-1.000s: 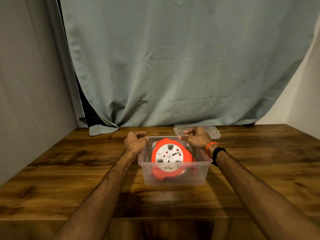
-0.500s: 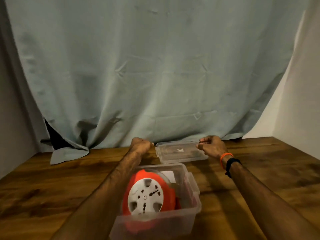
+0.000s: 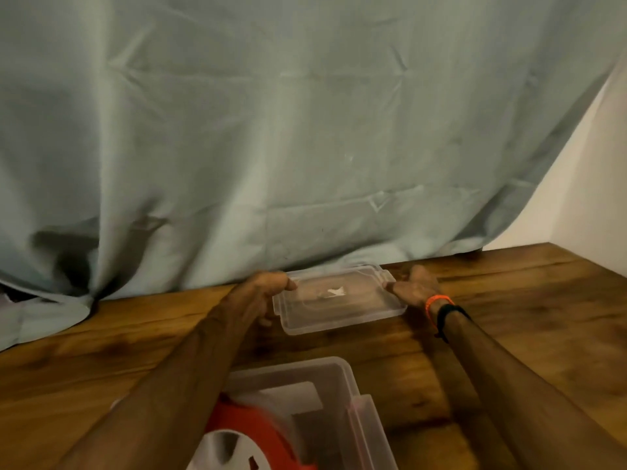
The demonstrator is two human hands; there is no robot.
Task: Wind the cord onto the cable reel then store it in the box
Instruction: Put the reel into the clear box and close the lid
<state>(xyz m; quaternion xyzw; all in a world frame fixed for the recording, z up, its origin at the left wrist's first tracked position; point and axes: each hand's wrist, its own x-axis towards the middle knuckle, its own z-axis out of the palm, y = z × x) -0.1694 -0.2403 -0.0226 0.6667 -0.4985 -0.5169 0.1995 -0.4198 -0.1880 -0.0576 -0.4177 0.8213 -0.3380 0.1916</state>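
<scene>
The orange and white cable reel [image 3: 251, 432] lies in the clear plastic box [image 3: 353, 412] at the bottom of the view, partly cut off and partly hidden by my left forearm. Farther back, near the curtain, the clear lid [image 3: 339, 300] sits on the wooden table. My left hand [image 3: 258, 293] grips the lid's left end, thumb on top. My right hand [image 3: 415, 288] pinches its right end. The cord itself is not visible.
A pale grey-green curtain [image 3: 271, 130] hangs right behind the lid and drapes onto the table [image 3: 526, 317] at the left. A white wall [image 3: 583, 184] closes the right side. Orange and black bands circle my right wrist.
Both hands left the box's sides, reached back and took hold of the lid's two ends. The view tilted up, so the box dropped to the bottom edge.
</scene>
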